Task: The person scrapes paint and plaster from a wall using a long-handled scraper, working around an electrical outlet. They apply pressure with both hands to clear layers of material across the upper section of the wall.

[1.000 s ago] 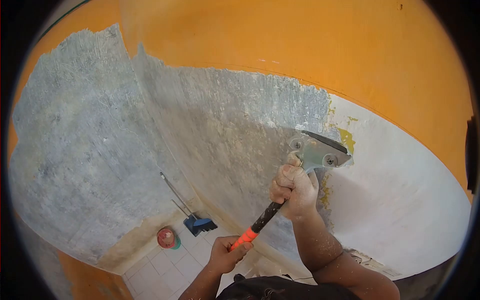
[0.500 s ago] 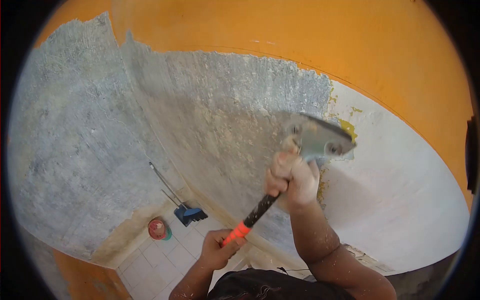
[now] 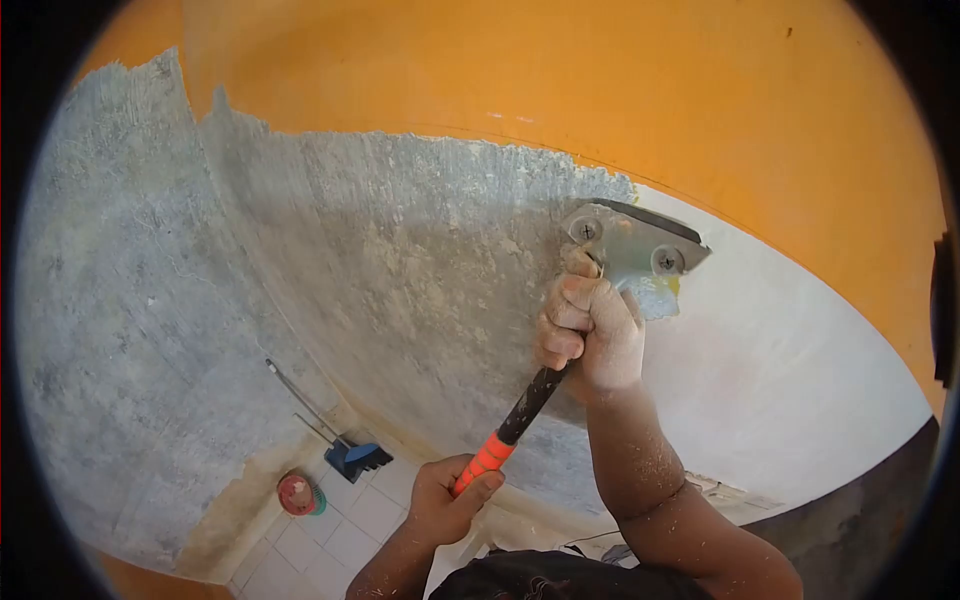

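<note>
A long-handled wall scraper (image 3: 636, 242) with a wide metal head and two screws lies against the wall at the edge between bare grey plaster (image 3: 400, 250) and white paint (image 3: 780, 340). Just below the head, my right hand (image 3: 597, 325) is wrapped round the shaft, its fingers dusty. My left hand (image 3: 445, 502) is closed round the orange grip (image 3: 486, 462) at the handle's lower end. Between the hands, the black shaft (image 3: 530, 405) runs at a slant. A loose-looking light flake (image 3: 655, 298) shows beneath the head, partly hidden by my right hand.
Orange paint (image 3: 520, 70) covers the upper wall. In the floor corner, a blue broom (image 3: 366, 454) and a dustpan (image 3: 345, 462) lean by the wall. A red bucket (image 3: 297, 493) stands beside them on white tiles (image 3: 340, 530).
The scraper head has moved up the wall towards the orange paint, with both hands still on the handle. My view has shifted, so the wall and floor items appear lower and further left.
</note>
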